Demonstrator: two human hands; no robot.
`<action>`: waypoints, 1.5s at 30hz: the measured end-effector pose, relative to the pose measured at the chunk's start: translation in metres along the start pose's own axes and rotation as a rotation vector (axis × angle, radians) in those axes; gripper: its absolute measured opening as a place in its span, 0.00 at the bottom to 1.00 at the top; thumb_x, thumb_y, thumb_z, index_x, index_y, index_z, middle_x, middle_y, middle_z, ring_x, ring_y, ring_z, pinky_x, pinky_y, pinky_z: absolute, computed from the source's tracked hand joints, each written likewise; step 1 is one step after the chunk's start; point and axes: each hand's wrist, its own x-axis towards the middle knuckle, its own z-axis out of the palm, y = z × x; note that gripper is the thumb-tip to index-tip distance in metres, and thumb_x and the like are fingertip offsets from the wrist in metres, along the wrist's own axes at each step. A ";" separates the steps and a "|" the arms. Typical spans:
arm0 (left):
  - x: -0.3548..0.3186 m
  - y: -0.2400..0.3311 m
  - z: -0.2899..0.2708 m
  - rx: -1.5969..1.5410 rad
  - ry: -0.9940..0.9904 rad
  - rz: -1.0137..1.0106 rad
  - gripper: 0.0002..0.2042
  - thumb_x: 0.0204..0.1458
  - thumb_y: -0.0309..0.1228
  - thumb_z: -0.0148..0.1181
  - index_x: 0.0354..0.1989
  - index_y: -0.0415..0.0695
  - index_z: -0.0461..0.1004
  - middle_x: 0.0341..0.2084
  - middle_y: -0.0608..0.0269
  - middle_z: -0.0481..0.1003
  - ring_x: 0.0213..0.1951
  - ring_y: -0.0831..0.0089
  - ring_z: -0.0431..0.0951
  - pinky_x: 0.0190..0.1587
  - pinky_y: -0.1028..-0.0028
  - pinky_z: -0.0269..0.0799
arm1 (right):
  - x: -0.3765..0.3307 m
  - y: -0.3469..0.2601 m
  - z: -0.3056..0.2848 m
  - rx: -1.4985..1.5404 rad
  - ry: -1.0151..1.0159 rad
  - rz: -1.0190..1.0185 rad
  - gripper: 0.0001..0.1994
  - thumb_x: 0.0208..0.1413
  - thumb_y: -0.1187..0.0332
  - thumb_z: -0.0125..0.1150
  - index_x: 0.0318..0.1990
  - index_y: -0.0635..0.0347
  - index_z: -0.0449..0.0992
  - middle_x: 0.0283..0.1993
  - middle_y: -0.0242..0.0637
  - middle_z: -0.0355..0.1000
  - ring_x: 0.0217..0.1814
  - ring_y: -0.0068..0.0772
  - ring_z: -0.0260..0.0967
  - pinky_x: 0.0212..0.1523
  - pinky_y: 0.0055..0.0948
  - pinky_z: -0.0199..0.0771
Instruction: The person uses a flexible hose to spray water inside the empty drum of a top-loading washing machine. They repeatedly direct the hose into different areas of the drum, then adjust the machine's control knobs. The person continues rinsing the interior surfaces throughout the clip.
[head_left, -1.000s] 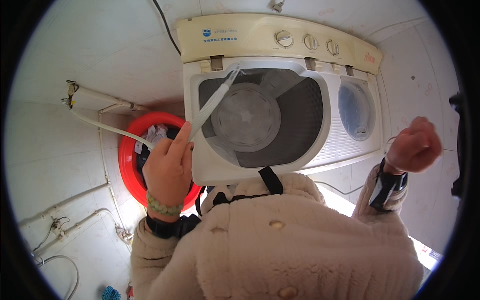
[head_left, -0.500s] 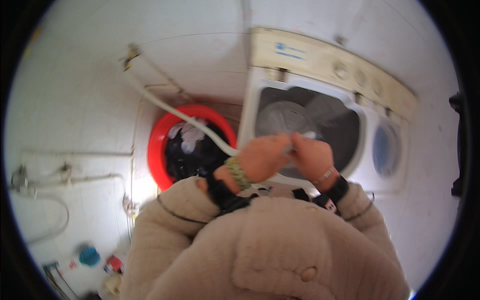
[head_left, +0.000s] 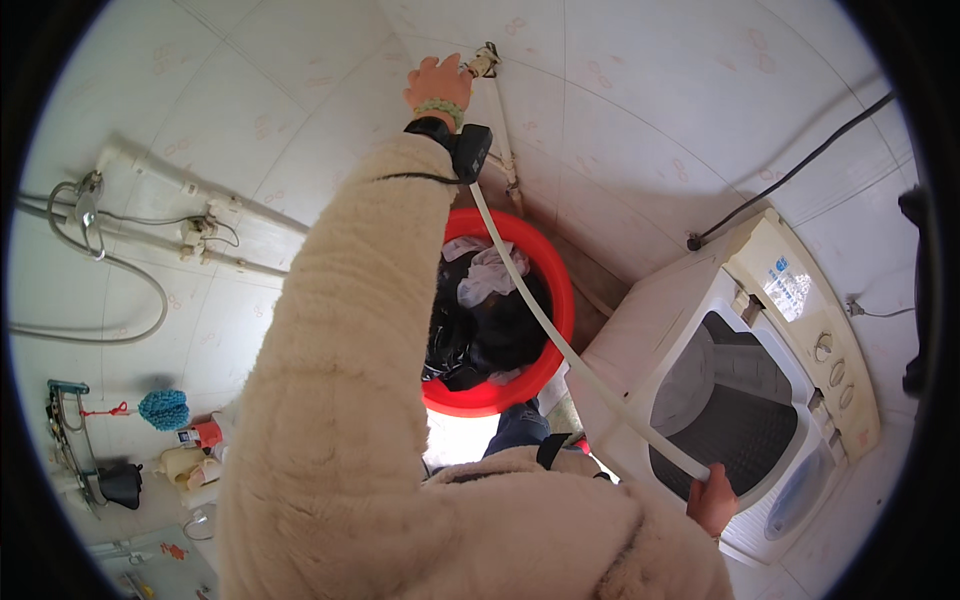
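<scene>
My left hand (head_left: pixel 440 85) is stretched up to the wall tap (head_left: pixel 484 62), its thumb side against or very close to the tap's left end. The fingers look apart and bent, their tips partly hidden. A pale flexible hose (head_left: pixel 556 340) comes down from the tap, passes behind my left wrist and slants over the red tub to the washing machine. My right hand (head_left: pixel 712 500) is closed around the hose near its lower end, over the front rim of the machine's open wash drum (head_left: pixel 735 440). The hose's end is hidden by the hand.
A red tub (head_left: pixel 565 300) of dark and white clothes (head_left: pixel 490 275) stands below the tap, left of the twin-tub washing machine (head_left: pixel 640 330). A black cable (head_left: pixel 800 165) hangs along the right wall. Pipes (head_left: pixel 150 175) and a blue scrubber (head_left: pixel 163 410) are on the left.
My hands, together over the drum before, have parted. The left has gone up to the tap; the right holds the hose at the drum's front rim. My view has turned, shifting the machine rightward.
</scene>
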 end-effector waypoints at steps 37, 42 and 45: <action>-0.420 0.224 -0.090 -0.722 -0.884 1.089 0.23 0.57 0.36 0.61 0.61 0.48 0.68 0.34 0.51 0.79 0.35 0.50 0.79 0.36 0.58 0.75 | 0.056 0.045 -0.022 0.212 0.078 -0.258 0.09 0.55 0.65 0.61 0.39 0.55 0.69 0.30 0.38 0.73 0.30 0.47 0.75 0.29 0.43 0.76; -0.446 0.215 -0.095 -0.552 -0.728 0.897 0.21 0.57 0.35 0.60 0.59 0.50 0.69 0.32 0.54 0.78 0.33 0.50 0.79 0.34 0.57 0.75 | 0.071 0.144 -0.041 0.118 0.299 -0.184 0.08 0.58 0.64 0.58 0.37 0.56 0.68 0.29 0.42 0.75 0.32 0.52 0.74 0.29 0.47 0.73; -0.466 0.203 -0.095 -0.426 -0.709 0.858 0.20 0.57 0.36 0.59 0.59 0.52 0.69 0.31 0.55 0.77 0.32 0.50 0.79 0.33 0.56 0.75 | 0.095 0.209 -0.053 0.082 0.401 -0.038 0.09 0.62 0.61 0.53 0.36 0.56 0.68 0.28 0.45 0.75 0.34 0.55 0.74 0.33 0.53 0.71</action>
